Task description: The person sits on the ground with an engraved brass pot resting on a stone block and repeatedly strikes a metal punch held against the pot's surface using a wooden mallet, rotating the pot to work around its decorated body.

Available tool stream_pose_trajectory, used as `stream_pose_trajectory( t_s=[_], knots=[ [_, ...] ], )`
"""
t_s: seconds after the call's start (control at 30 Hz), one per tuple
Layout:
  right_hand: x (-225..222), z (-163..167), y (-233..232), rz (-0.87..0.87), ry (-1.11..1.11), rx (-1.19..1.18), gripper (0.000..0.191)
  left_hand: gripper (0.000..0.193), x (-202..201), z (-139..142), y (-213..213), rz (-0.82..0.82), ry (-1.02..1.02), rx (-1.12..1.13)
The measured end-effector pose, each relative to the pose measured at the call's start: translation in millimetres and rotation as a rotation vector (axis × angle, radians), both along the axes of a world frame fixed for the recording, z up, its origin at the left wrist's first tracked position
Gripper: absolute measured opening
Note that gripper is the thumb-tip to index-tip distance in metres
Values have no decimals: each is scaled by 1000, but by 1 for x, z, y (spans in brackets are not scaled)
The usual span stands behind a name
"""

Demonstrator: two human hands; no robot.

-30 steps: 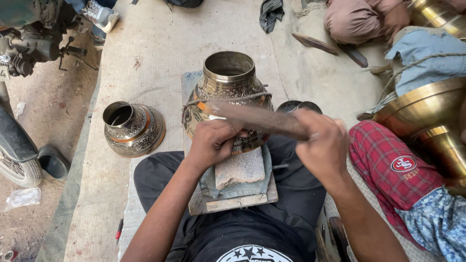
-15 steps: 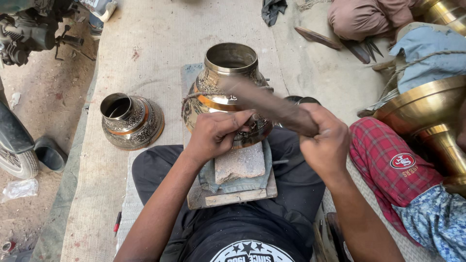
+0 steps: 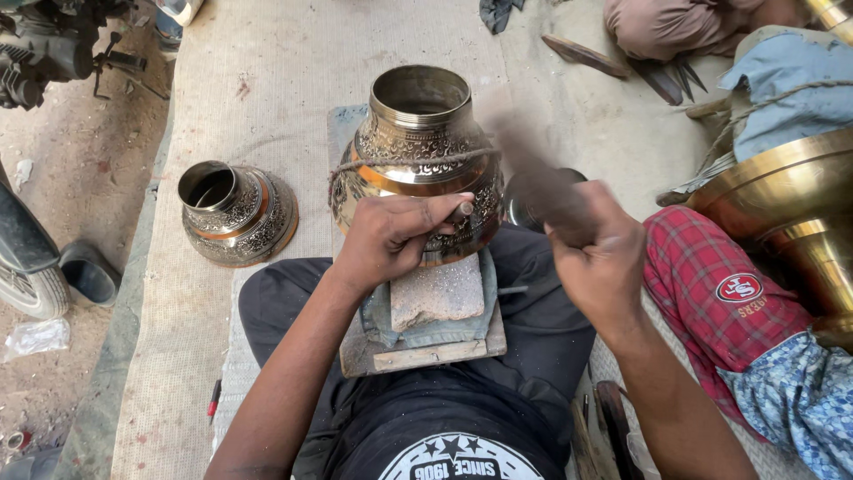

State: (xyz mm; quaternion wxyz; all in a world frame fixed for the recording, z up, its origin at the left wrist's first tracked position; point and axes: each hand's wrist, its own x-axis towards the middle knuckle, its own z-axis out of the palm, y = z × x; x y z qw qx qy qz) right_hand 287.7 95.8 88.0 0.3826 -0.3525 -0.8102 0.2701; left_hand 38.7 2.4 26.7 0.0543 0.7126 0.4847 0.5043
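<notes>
A large engraved brass pot [image 3: 418, 151] lies tilted on a padded wooden board [image 3: 435, 342] across my lap, a cord wrapped around its shoulder. My left hand [image 3: 395, 236] presses a small metal punch [image 3: 462, 210] against the pot's side. My right hand [image 3: 600, 258] grips a dark wooden hammer [image 3: 533, 173], raised and blurred to the right of the pot.
A second engraved brass vessel [image 3: 235, 213] stands on the woven mat [image 3: 267, 80] to the left. Another person in red checked cloth [image 3: 720, 293] sits at the right beside big brass pots [image 3: 791, 204]. A motorbike wheel [image 3: 27, 267] and a dark shoe [image 3: 84, 271] are at far left.
The hammer has swung from lying across the pot over my left hand up and to the right. My left hand stays on the punch against the pot.
</notes>
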Motion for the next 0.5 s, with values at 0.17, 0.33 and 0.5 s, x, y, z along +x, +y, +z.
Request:
stream_pose_trajectory(
  t_s=[0.17,0.33,0.5],
  knots=[
    [-10,11,10,36,236,-120,37,56,8,1,-2,70,-52,53],
    [-5,26,12,-13,-319,277,40,56,15,1,0,131,-100,70],
    [9,19,14,-152,-226,83,35,49,12,11,8,160,-264,-41]
  ],
)
